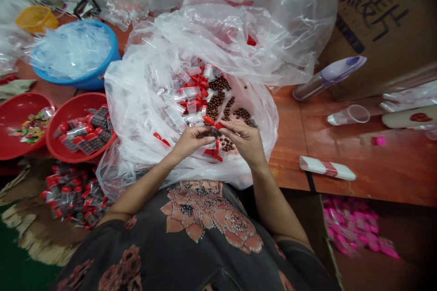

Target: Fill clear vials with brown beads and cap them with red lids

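Loose, small, dark brown balls [216,100]

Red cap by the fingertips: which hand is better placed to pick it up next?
Probably the right hand: its fingertips lie right beside the red cap. The left hand seems occupied, cupped around the small dark item.

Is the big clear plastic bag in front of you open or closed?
The plastic bag is open: its mouth spreads wide, showing brown beads, red caps and clear tubes inside.
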`<state>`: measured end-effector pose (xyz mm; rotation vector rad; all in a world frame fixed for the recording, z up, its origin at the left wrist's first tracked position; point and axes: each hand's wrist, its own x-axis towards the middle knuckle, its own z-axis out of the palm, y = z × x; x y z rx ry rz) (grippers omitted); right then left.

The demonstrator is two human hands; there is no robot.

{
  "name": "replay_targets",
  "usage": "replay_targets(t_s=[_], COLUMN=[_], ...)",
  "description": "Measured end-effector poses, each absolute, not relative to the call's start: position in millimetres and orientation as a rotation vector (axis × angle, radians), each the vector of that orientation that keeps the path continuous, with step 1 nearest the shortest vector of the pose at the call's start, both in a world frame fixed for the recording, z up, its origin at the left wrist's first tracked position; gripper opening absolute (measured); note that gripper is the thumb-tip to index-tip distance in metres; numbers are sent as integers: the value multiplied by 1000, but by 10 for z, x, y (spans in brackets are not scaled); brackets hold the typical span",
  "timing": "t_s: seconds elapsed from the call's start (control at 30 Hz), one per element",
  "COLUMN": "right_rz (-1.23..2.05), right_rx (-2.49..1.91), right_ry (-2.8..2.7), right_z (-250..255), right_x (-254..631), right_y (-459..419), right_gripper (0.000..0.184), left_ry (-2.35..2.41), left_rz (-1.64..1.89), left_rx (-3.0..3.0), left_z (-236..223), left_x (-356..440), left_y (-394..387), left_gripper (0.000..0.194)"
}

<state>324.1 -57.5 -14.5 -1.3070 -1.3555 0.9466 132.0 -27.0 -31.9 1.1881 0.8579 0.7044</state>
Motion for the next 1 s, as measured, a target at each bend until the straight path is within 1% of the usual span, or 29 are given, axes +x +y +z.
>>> replay_targets(t_s=[0.1, 0.13, 0.27, 0.33, 0.4, 0.5, 0.57, 0.73, 0.83, 0.93, 1.0], right_rz=[953, 963, 1052, 1126, 1190, 1220, 1218, 1121, 1106, 981, 881], right_rx=[-1305, -1307, -1300, -1268, -1212, -1115, -1074, -1132, -1195, -1207, -1208], right_ry=[-1346, -1342, -1287, -1204, -1073, -857, -777, -906, -1074, -1350, -1508], right_z=[-163, -170, -200, -210, -213, -208, -210, -248, -242, -201, -178], right_x=[3254, 3256, 3278, 3302, 3326, 3329, 3298, 3207, 3236, 3312, 3354], right_y=[-592, -598, -605, -597, -583, -561, -548, -557, -581, -599, -609], right_gripper=[20, 23, 50, 56, 50, 31, 25, 23, 16, 26, 25], left_ry=[861, 861, 840, 825, 814, 787, 764, 725, 738, 760, 768], left_rz=[701, 708, 732, 737, 731, 710, 689, 658, 684, 697, 700], left_rx=[1193, 1195, 1179, 1136, 1080, 1008, 957, 909, 980, 1024, 1043], left_z=[-305, -292, -231, -217, -226, -271, -305, -330, -313, -312, -323], left_x=[1326, 1329, 1342, 1344, 1341, 1335, 1335, 1338, 1328, 1318, 1314], left_y=[-278, -279, -280, -283, -293, -318, -332, -328, -307, -294, -297], left_gripper=[35, 34, 36, 38, 40, 39, 39, 40, 38, 37, 37])
